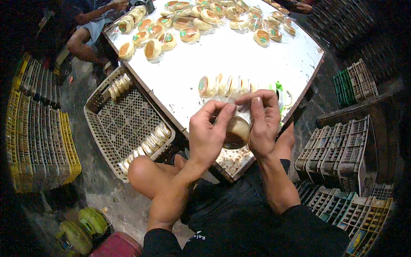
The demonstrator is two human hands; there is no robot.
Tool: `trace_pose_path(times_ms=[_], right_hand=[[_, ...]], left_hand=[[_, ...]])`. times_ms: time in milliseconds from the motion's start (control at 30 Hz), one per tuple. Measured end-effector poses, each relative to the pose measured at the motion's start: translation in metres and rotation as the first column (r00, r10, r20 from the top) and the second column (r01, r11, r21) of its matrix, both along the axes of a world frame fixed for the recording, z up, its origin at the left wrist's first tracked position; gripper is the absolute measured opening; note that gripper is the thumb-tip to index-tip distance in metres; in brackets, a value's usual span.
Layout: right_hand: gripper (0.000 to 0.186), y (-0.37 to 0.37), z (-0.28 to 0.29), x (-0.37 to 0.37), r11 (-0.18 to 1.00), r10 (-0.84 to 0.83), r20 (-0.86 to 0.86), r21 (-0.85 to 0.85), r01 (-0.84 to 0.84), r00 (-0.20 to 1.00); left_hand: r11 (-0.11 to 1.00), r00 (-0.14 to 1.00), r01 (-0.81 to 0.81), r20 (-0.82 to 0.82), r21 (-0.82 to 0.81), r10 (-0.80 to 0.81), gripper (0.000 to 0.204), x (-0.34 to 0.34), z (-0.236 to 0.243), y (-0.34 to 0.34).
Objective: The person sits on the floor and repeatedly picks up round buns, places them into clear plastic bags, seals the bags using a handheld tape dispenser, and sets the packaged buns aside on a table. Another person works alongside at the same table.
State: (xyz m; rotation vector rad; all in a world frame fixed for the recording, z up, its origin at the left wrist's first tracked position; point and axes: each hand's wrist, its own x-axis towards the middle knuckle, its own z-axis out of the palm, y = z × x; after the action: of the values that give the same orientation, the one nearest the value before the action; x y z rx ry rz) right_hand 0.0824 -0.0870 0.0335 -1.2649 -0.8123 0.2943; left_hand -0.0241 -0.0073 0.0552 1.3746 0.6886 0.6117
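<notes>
Near the table's front corner, my left hand pinches the mouth of a clear plastic bag between thumb and forefinger. On the bag's other side my right hand is closed too, its thumb and forefinger gripping the film. A round, flat bun with a browned face sits low in the bag, between both hands and partly hidden by the fingers. Just beyond my hands stands a row of wrapped buns, on edge side by side. Some bright green packaging lies beside my right hand.
Many wrapped buns lie scattered across the far part of the white table. At left, a plastic crate holds two rows of wrapped buns. Stacked crates and more crates flank me. Another person's arm shows at upper left.
</notes>
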Motion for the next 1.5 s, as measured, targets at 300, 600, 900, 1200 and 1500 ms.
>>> trace_pose_path(times_ms=[300,600,900,1200,1500], right_hand=[[0.045,0.004,-0.024,-0.033,0.959,0.047,0.120,-0.282,-0.011,0.992],[0.019,-0.005,-0.004,0.003,0.952,0.160,0.400,-0.303,-0.035,0.902],[0.018,-0.009,-0.027,0.005,0.965,0.060,0.290,-0.263,0.019,0.955],[0.012,0.001,-0.031,0.005,0.979,0.007,0.141,-0.203,0.022,0.990],[0.030,-0.064,-0.068,0.077,0.723,-0.443,0.359,-0.399,0.564,0.822]], left_hand=[[0.977,0.968,-0.207,0.136,-0.045,0.211,0.016,0.001,-0.021,0.000],[0.999,0.946,-0.029,0.321,-0.013,0.032,0.041,-0.002,-0.041,0.015],[0.999,0.993,-0.048,0.105,0.002,0.047,0.064,0.004,-0.032,0.004],[0.733,0.962,-0.153,-0.069,0.663,0.263,0.012,0.004,-0.036,0.007],[0.971,0.941,-0.240,0.245,-0.004,0.234,0.027,0.007,-0.067,0.019]])
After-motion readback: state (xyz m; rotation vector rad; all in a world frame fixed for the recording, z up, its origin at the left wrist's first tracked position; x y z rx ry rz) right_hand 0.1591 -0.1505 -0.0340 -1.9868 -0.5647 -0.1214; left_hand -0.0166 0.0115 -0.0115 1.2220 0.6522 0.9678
